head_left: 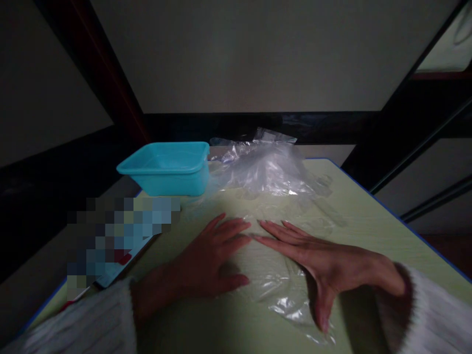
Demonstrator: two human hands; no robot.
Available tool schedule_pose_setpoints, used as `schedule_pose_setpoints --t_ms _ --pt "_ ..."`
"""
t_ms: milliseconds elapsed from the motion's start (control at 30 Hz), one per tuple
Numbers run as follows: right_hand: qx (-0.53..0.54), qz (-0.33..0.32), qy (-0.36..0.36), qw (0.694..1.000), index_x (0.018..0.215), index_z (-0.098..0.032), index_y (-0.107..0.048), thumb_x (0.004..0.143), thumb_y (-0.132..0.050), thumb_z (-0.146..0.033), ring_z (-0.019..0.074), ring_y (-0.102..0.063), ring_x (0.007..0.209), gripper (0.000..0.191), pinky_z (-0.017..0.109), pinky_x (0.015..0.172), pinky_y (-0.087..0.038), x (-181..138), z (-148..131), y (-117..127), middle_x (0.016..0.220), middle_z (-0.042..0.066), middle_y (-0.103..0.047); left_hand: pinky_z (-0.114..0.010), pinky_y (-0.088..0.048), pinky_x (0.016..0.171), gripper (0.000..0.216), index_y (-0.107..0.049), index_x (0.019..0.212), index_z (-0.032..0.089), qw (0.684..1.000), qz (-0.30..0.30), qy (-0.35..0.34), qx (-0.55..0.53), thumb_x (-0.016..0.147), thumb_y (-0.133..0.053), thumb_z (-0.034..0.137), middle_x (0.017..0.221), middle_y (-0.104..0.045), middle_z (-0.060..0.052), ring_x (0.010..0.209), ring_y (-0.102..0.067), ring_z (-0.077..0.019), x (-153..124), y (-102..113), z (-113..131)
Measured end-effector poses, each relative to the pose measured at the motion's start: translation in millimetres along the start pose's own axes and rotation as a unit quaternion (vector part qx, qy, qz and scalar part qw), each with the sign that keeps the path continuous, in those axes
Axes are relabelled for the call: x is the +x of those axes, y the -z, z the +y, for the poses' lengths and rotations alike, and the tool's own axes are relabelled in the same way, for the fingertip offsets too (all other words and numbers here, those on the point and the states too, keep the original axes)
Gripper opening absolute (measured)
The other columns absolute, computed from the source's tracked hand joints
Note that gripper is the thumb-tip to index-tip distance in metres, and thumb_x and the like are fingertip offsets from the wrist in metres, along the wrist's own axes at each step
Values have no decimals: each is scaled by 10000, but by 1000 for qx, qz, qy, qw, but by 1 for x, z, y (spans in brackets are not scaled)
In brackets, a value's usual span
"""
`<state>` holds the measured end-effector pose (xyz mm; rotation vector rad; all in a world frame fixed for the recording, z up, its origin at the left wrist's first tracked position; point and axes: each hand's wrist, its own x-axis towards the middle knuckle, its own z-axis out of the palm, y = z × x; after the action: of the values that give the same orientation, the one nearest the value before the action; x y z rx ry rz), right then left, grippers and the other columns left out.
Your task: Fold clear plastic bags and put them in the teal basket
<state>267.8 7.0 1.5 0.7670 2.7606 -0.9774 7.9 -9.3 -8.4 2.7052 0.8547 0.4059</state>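
A clear plastic bag [275, 280] lies flat and slightly wrinkled on the pale green table. My left hand [217, 258] rests over its left part, fingers stretched out and thumb apart. From the other side, my right hand [313, 260] lies on the bag with fingers spread and its thumb pointing toward me. The fingertips of both hands nearly meet above the middle of the bag. Farther back, a loose heap of clear plastic bags [271, 167] sits crumpled near the table's far edge.
A turquoise plastic basin [169, 169] stands at the back left of the table [372, 228]. Left of my left hand lies a flat item [127, 258], mostly blurred by pixelation. A pale panel [250, 59] rises behind the table.
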Motion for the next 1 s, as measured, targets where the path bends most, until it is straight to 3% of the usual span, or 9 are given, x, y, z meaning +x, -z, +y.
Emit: schedule_pose_setpoints --t_ms 100,200,267,333,367,467,567,833,1000 --pt "15 32 20 999 1443 -243 -74 492 -784 -528 326 70 1361 1220 521 1071 -14 -8 3 4 1507 124 105 -425 -266 1049 357 -568 1106 144 991 65 40 -107 834 -519 369 1275 -525 -135 1196 -456 -245 3 1 5" --pt "20 90 55 994 1418 -202 -208 560 -773 -458 277 1 1377 1059 448 1084 -147 -15 -8 11 1518 122 4 -306 -452 832 203 -619 935 139 962 84 109 -237 818 -493 248 1026 -648 -91 946 -593 -190 7 3 9" --pt "16 107 57 992 1296 -158 -411 584 -771 -386 264 -199 1343 830 391 1047 -268 -18 -23 15 1465 143 -233 -258 -468 697 173 -629 848 139 942 50 158 -292 798 -503 245 853 -667 -53 779 -606 -164 9 6 11" --pt "20 94 50 994 1107 -145 -552 614 -755 -298 219 -476 1134 555 317 913 -411 -21 -39 15 1212 117 -529 -229 -452 622 173 -636 807 137 924 7 199 -325 781 -527 269 745 -657 -28 685 -589 -147 10 9 12" --pt "17 81 39 996 1029 -149 -590 613 -754 -264 201 -549 998 462 300 836 -446 -21 -44 14 1054 88 -599 -218 -444 606 173 -639 799 135 916 -14 213 -339 774 -539 275 721 -653 -21 666 -583 -141 9 11 13" --pt "6 42 57 997 822 -169 -642 607 -736 -238 196 -569 861 244 302 762 -450 -23 -51 5 837 40 -614 -179 -417 572 135 -641 767 130 902 -65 219 -367 766 -551 230 674 -647 4 628 -571 -114 9 13 16" --pt "3 28 69 997 702 -183 -632 624 -706 -238 189 -556 809 121 299 714 -445 -23 -46 0 793 32 -599 -151 -395 547 136 -629 722 125 891 -79 222 -387 775 -512 169 629 -627 30 590 -555 -88 9 15 19" --pt "20 18 51 998 659 -190 -585 615 -629 -172 174 -533 745 65 292 679 -439 -23 -40 3 769 19 -589 -176 -416 536 109 -594 700 123 874 -81 207 -432 764 -530 183 621 -611 3 564 -550 -96 11 8 14" --pt "30 16 51 998 664 -192 -572 585 -557 -58 168 -539 745 156 280 672 -448 -23 -42 2 780 24 -600 -182 -409 530 121 -582 685 132 874 -84 218 -426 762 -543 216 607 -600 8 555 -542 -95 12 8 15"
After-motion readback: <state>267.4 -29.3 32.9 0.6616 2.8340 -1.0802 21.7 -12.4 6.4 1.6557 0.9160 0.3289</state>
